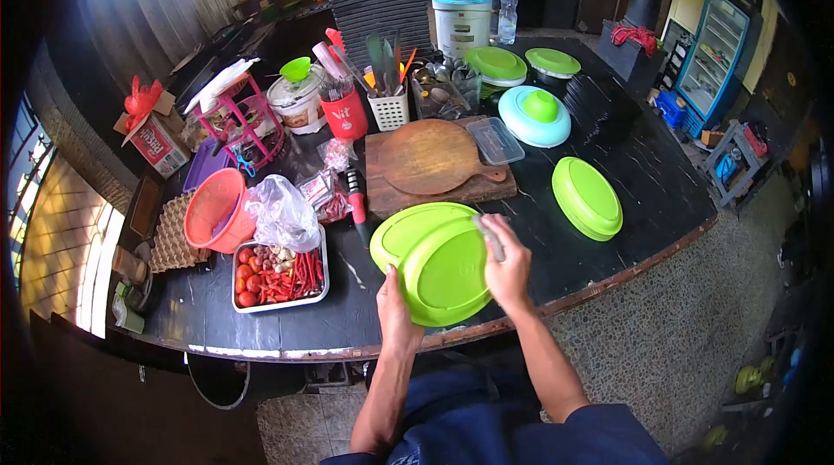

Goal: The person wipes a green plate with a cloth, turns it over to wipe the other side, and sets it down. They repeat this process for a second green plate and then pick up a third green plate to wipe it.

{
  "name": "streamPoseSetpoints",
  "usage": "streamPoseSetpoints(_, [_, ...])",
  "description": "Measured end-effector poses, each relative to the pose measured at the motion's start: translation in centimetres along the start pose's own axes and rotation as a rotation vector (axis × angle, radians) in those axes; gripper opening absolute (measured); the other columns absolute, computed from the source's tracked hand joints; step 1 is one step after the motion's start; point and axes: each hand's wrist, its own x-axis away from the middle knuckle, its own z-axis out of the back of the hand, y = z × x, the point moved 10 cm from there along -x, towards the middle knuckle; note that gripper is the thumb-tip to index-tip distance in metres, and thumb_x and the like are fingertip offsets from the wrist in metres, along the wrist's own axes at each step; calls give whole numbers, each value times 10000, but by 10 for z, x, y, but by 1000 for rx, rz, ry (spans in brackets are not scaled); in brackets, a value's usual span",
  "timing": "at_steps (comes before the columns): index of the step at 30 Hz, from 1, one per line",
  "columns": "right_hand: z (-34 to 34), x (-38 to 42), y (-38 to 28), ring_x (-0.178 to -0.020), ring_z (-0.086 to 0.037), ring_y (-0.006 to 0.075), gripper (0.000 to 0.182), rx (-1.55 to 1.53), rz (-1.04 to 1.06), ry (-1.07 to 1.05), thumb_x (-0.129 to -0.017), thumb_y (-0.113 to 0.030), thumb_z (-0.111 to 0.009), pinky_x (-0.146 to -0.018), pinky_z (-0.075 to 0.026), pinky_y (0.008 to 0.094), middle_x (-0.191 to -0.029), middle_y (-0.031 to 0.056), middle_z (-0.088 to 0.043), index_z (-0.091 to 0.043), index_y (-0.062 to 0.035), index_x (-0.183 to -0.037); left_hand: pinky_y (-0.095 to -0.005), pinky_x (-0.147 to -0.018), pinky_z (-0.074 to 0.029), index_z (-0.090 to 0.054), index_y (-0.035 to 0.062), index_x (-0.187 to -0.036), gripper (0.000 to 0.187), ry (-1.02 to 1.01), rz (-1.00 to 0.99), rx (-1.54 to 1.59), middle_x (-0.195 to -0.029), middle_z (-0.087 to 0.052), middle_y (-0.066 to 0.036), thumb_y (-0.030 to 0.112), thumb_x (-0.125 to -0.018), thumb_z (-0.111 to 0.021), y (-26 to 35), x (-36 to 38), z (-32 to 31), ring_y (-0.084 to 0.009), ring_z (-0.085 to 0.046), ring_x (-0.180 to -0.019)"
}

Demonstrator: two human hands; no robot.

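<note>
In my left hand (399,319) is a bright green oval plastic plate (450,278), tilted up near the table's front edge, with my thumb on its near left rim. My right hand (507,267) is closed round a small grey cloth (490,239) at the plate's upper right edge. Behind the held plate, another green oval plate (401,229) shows at the left, partly hidden. To the right, a similar green oval piece (587,197) lies on the black table. A round wooden board (430,155) rests on a rectangular one just beyond my hands.
At the left stand a tray of tomatoes and chillies (280,278), an orange basket (217,209) and a plastic bag (282,213). A red-handled tool (357,200) lies left of the boards. Further back are a utensil holder (388,109), a pale blue lidded bowl (535,122) and a water dispenser (462,22).
</note>
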Motion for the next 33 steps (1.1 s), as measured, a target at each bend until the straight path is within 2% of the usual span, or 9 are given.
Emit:
streamPoseSetpoints(4, [-23,9,-57,-1192,-654,353,378,-50,133,-101,-841,111,-633,-1041,-519,426,-1174,148,-723,-705,-50,-1175,-353,-925,-564,-593,-36,-1279,474,-65,4,-66,-1240,-687,-126,376,-1107,-434,-2,1,-6,-188,-687,-1075])
streamPoseSetpoints(8, [-45,34,-107,-1240,-623,322,389,-75,299,-277,-817,84,-666,-1119,-447,497,-1184,125,-710,-707,-57,-1178,-318,-890,-557,-609,-12,-1247,431,-75,6,-30,-1156,-703,-102,354,-1113,-426,-8,-3,-6,-158,-681,-1020])
streamPoseSetpoints(11, [-46,53,-126,-1284,-600,306,408,-133,393,-352,-820,42,-686,-1126,-446,485,-1264,109,-687,-700,-59,-1216,-318,-830,-578,-620,1,-1179,376,-67,-15,36,-1102,-712,-110,334,-1102,-463,4,-6,-2,-175,-703,-951])
streamPoseSetpoints(14, [-47,69,-129,-1300,-593,297,403,-142,454,-430,-852,-2,-679,-1116,-460,467,-1303,106,-678,-693,-57,-1250,-341,-804,-599,-605,-7,-1233,442,-93,5,130,-1103,-714,-144,386,-1088,-464,14,-12,-4,-215,-720,-908])
streamPoseSetpoints(22, [-27,78,-103,-1277,-621,263,334,16,667,-400,-915,-89,-655,-1070,-506,434,-1298,78,-694,-707,-82,-1245,-413,-965,-551,-544,-11,-1362,518,-49,46,202,-1282,-664,-146,417,-1091,-438,2,-25,17,-261,-677,-1112])
streamPoseSetpoints(27, [-6,51,-69,-1273,-621,264,522,53,595,-337,-782,55,-756,-1095,-516,451,-1302,66,-694,-671,-91,-1276,-424,-993,-538,-531,-10,-1389,534,-56,26,189,-1307,-655,-142,424,-1090,-445,10,-23,21,-257,-665,-1146])
streamPoseSetpoints(31, [14,25,-36,-1276,-620,306,561,117,470,-182,-721,174,-663,-1082,-508,459,-1264,111,-705,-675,-46,-1237,-407,-971,-552,-531,-25,-1386,534,-43,14,129,-1309,-655,-146,413,-1089,-458,15,-17,21,-250,-668,-1145])
streamPoseSetpoints(32, [25,16,-27,-1183,-674,331,424,82,411,-43,-813,122,-660,-1007,-537,442,-1205,159,-718,-670,-13,-1215,-399,-960,-557,-534,-29,-1382,533,-51,16,116,-1307,-656,-148,410,-1089,-462,17,-15,18,-247,-672,-1137])
streamPoseSetpoints(33, [35,9,-1,-1124,-695,345,341,25,188,87,-875,65,-645,-964,-547,434,-1171,183,-724,-667,-1,-1209,-399,-960,-557,-534,-29,-1382,533,-52,18,115,-1307,-656,-148,410,-1089,-462,18,-14,16,-247,-672,-1137])
